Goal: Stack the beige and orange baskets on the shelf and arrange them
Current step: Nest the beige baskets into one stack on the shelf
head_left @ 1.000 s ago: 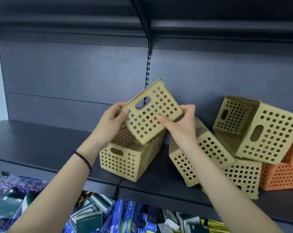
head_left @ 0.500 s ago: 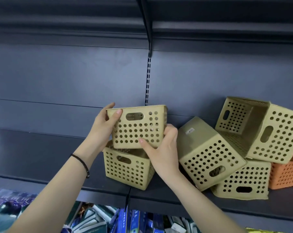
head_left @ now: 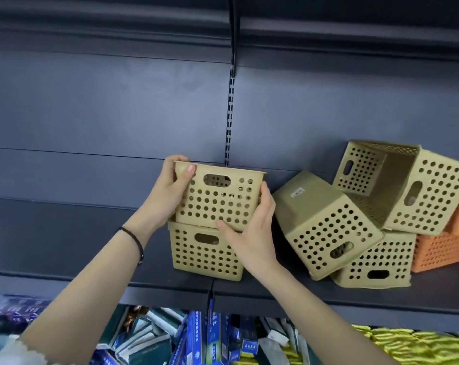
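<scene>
An upright beige basket (head_left: pixel 218 198) sits partly nested in a second beige basket (head_left: pixel 202 251) that stands on the dark shelf (head_left: pixel 65 241). My left hand (head_left: pixel 170 191) grips its upper left rim and my right hand (head_left: pixel 252 230) holds its lower right corner. To the right, a beige basket (head_left: pixel 320 222) lies tipped on its side with the base facing up. Another beige basket (head_left: pixel 407 188) lies on its side, opening to the left, on top of an upright beige one (head_left: pixel 378 262). Orange baskets (head_left: pixel 444 248) stand at the far right, partly cut off.
The shelf's grey back panel has a slotted upright (head_left: pixel 229 122) in the middle. An upper shelf (head_left: pixel 328 25) overhangs. Below the shelf edge lie blue boxes (head_left: pixel 204 335) and yellow packets (head_left: pixel 413 346). Bare shelf extends left of the stack.
The held basket went from tilted above the lower basket to upright and level, settling down into it. My right hand shifted from its top corner to its lower right side.
</scene>
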Available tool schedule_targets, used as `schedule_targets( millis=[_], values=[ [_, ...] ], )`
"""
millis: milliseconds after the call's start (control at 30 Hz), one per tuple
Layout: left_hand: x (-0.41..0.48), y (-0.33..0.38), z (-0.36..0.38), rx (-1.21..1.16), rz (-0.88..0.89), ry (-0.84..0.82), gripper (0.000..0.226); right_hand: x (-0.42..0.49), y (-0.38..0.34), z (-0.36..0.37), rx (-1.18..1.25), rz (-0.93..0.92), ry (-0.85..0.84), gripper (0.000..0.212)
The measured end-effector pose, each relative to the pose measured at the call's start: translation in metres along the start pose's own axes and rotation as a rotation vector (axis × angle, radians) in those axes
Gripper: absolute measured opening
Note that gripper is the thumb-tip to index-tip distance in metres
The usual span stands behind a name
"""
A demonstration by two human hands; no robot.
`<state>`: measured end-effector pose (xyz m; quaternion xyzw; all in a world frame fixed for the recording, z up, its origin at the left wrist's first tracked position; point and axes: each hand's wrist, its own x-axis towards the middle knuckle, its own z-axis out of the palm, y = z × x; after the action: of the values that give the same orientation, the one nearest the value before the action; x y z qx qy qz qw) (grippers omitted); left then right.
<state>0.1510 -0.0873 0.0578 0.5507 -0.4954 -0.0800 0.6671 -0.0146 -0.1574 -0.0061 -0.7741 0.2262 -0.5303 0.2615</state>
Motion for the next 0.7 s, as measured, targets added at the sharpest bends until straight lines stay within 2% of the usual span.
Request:
schedule_targets(
  millis=[200, 267, 433, 600, 700],
  values=[
    [-0.006, -0.027, -0.006, 0.071, -0.042, -0.064, 0.012, 0.001, 0.016, 0.001, 0.021, 0.020, -0.002, 0.080],
    [-0.010, -0.033, -0.008, 0.082, -0.044, -0.087, 0.008, 0.000, 0.022, 0.001, 0.044, 0.059, 0.005, 0.075],
    [-0.026, -0.043, -0.006, 0.037, -0.081, -0.141, 0.030, -0.002, 0.026, 0.004, 0.207, 0.160, -0.015, 0.067],
    [-0.042, -0.056, -0.002, 0.070, -0.164, -0.192, 0.045, -0.001, 0.035, -0.013, 0.175, 0.235, -0.047, 0.039],
    [-0.041, -0.062, 0.001, 0.120, -0.169, -0.153, 0.046, -0.001, 0.042, -0.031, 0.075, 0.193, 0.013, 0.013]
  ],
)
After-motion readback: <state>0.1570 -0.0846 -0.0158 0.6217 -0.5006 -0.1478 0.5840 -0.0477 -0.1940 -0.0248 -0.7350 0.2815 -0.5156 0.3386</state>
